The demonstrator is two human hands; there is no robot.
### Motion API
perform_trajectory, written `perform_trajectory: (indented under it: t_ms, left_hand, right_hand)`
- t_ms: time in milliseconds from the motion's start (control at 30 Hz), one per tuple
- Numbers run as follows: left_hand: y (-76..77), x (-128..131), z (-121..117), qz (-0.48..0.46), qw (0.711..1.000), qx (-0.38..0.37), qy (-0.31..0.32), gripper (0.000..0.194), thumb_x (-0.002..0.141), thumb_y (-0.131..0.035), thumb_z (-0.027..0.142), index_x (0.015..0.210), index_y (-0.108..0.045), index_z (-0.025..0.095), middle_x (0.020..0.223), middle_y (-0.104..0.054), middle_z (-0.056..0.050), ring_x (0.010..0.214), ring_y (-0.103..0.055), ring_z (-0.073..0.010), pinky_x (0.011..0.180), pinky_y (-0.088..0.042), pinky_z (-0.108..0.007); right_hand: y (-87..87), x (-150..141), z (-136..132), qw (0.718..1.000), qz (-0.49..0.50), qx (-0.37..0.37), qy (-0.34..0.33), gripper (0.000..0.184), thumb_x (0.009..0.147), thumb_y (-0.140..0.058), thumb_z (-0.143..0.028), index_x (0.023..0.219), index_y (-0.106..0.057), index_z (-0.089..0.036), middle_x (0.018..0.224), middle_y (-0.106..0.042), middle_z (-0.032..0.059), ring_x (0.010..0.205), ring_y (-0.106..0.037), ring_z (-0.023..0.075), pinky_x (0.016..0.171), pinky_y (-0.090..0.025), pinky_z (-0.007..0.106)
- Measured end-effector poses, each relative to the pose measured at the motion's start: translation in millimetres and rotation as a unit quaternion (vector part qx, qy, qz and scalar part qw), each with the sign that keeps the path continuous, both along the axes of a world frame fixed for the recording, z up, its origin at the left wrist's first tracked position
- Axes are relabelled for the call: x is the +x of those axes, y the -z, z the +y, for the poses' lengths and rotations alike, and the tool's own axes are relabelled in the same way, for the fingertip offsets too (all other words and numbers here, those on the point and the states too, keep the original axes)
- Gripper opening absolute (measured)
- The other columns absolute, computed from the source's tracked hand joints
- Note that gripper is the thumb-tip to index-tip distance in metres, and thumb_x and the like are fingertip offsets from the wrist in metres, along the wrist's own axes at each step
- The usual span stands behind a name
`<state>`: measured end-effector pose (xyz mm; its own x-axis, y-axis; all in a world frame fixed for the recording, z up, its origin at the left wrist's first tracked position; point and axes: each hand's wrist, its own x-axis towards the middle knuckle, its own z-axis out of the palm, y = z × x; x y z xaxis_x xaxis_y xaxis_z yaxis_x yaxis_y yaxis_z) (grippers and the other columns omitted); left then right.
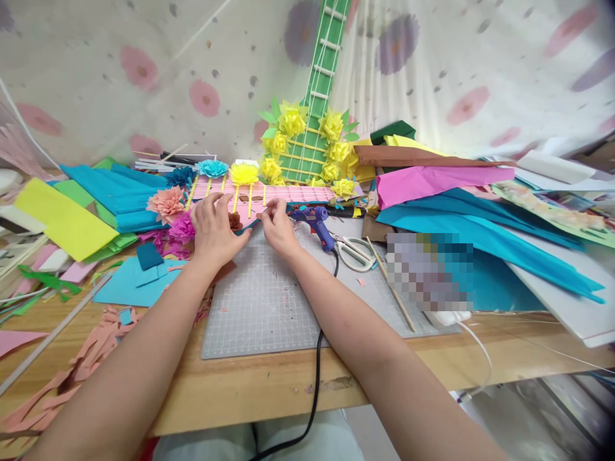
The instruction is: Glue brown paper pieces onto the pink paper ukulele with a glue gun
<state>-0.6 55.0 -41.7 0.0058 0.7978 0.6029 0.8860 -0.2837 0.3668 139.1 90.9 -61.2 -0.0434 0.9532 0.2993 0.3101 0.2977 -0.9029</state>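
Wood tbl (230,390) w/ gray mat (269,307), flowered curtain (173,57) behind, hands (211,227) on pink guitar (288,194).

Backdrop: A whitish, translucent-looking sheet (240,38) spanned the area behind the table.
Pattern: Large pink and purple flowers and small grey spots were distributed across the sheet.
Folds: Vertical creases ran down the sheet right of centre.
Table: The top (230,397) was light wood with visible grain; its front edge showed a worn, darkened patch.
Lower right: A pale surface (369,435) lay below table level; its type could not be determined.
Light: Illumination was bright and diffuse.
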Motion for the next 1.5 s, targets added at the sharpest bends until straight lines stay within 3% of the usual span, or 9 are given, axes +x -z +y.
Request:
perform_trajectory:
  t_ms: [133, 333, 633, 1000, 1300, 1500]
  left_hand:
    - [6.8, -12.7, 1.6, 0.033, 0.999, -0.010, 0.015, 0.068, 0.065, -0.070, 0.031, 0.127, -0.043, 0.021, 0.134, -0.043, -0.016, 0.129, -0.035, -0.0356, 0.110, -0.017, -0.055]
    - [2.7, -22.2, 3.3, 0.030, 0.999, 0.007, 0.030, 0.054, 0.071, -0.065, 0.028, 0.123, -0.049, 0.024, 0.128, -0.051, -0.012, 0.125, -0.041, -0.0325, 0.109, -0.019, -0.051]
    - [4.6, -32.3, 5.5, 0.040, 0.999, 0.029, 0.023, 0.051, 0.073, -0.066, 0.029, 0.121, -0.050, 0.023, 0.124, -0.056, -0.011, 0.121, -0.046, -0.0299, 0.105, -0.027, -0.047]
    - [6.6, -34.0, 7.3, 0.011, 0.999, 0.039, 0.023, 0.051, 0.071, -0.069, 0.028, 0.118, -0.051, 0.023, 0.121, -0.058, -0.010, 0.118, -0.049, -0.0292, 0.105, -0.029, -0.047]
    - [9.9, -38.1, 11.6, 0.002, 0.998, 0.051, 0.021, 0.050, 0.070, -0.072, 0.031, 0.115, -0.052, 0.023, 0.119, -0.060, -0.010, 0.116, -0.051, -0.0291, 0.103, -0.031, -0.046]
    - [8.9, -37.7, 10.7, -0.010, 0.999, 0.046, 0.018, 0.048, 0.071, -0.072, 0.033, 0.113, -0.052, 0.023, 0.117, -0.061, -0.009, 0.115, -0.051, -0.0292, 0.101, -0.031, -0.046]
  right_hand:
    - [2.2, -2.6, -0.8, 0.999, -0.033, 0.008, -0.006, 0.018, 0.081, -0.043, -0.018, 0.094, -0.035, -0.026, 0.083, -0.060, 0.0001, 0.079, -0.061, 0.0203, 0.079, -0.046, 0.039]
    - [7.0, -8.9, -7.8, 0.997, -0.077, -0.021, -0.014, 0.018, 0.077, -0.052, -0.023, 0.088, -0.038, -0.026, 0.075, -0.059, -0.0025, 0.068, -0.058, 0.0190, 0.071, -0.045, 0.034]
    - [-2.4, -24.3, -22.0, 0.993, -0.088, -0.083, -0.001, 0.016, 0.075, -0.054, -0.026, 0.080, -0.038, -0.025, 0.075, -0.059, -0.0044, 0.074, -0.058, 0.0167, 0.070, -0.041, 0.030]
    - [0.4, -34.5, -19.1, 0.991, -0.089, -0.096, 0.027, 0.015, 0.076, -0.053, -0.025, 0.076, -0.039, -0.024, 0.076, -0.058, -0.0027, 0.076, -0.058, 0.0179, 0.071, -0.042, 0.031]
    - [8.6, -39.7, -15.4, 0.994, -0.018, -0.104, 0.008, 0.016, 0.076, -0.055, -0.026, 0.076, -0.039, -0.024, 0.074, -0.061, -0.0029, 0.076, -0.063, 0.0170, 0.071, -0.047, 0.031]
    - [11.1, -39.0, -14.0, 0.991, 0.055, -0.119, -0.029, 0.015, 0.076, -0.052, -0.028, 0.080, -0.039, -0.025, 0.069, -0.062, -0.0061, 0.060, -0.062, 0.0135, 0.066, -0.048, 0.029]
